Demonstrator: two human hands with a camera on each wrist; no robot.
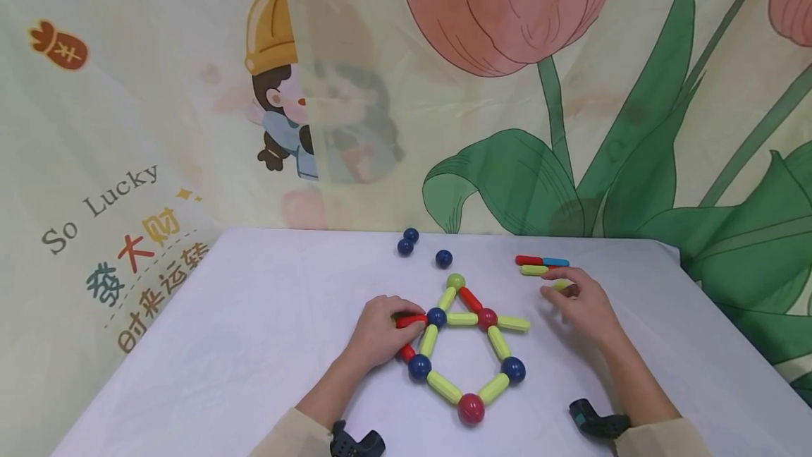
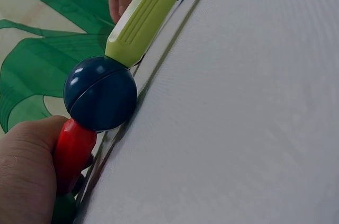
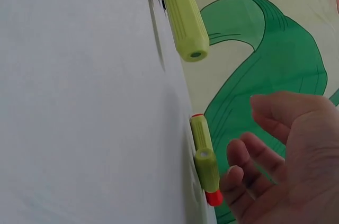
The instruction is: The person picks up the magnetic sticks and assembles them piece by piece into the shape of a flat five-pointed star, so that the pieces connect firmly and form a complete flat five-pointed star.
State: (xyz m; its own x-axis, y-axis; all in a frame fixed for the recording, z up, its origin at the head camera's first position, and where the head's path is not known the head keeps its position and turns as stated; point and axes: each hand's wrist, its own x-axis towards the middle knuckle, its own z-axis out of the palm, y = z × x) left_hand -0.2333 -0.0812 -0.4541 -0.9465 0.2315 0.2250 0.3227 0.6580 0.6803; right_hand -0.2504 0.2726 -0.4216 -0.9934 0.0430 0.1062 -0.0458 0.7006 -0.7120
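Observation:
My left hand [image 1: 379,331] pinches a red rod [image 1: 409,321] that meets a blue ball [image 1: 436,317] on the left of a ball-and-rod figure. In the left wrist view the thumb lies along this red rod [image 2: 73,155]. A second red rod [image 1: 407,352] juts from the lower-left blue ball [image 1: 419,367], partly behind the fingers. Yellow-green rods, blue balls and red balls form a five-sided ring, topped by a triangle with a green ball [image 1: 456,281]. My right hand [image 1: 585,305], fingers loosely bent and holding nothing, hovers beside a loose yellow-green rod [image 1: 561,285].
Loose rods lie by the right fingertips, among them a yellow-green rod [image 1: 533,270], a red rod [image 1: 528,260] and a blue rod [image 1: 556,262]. Several blue balls [image 1: 443,259] sit near the back edge of the white table [image 1: 254,302]. A printed curtain hangs behind.

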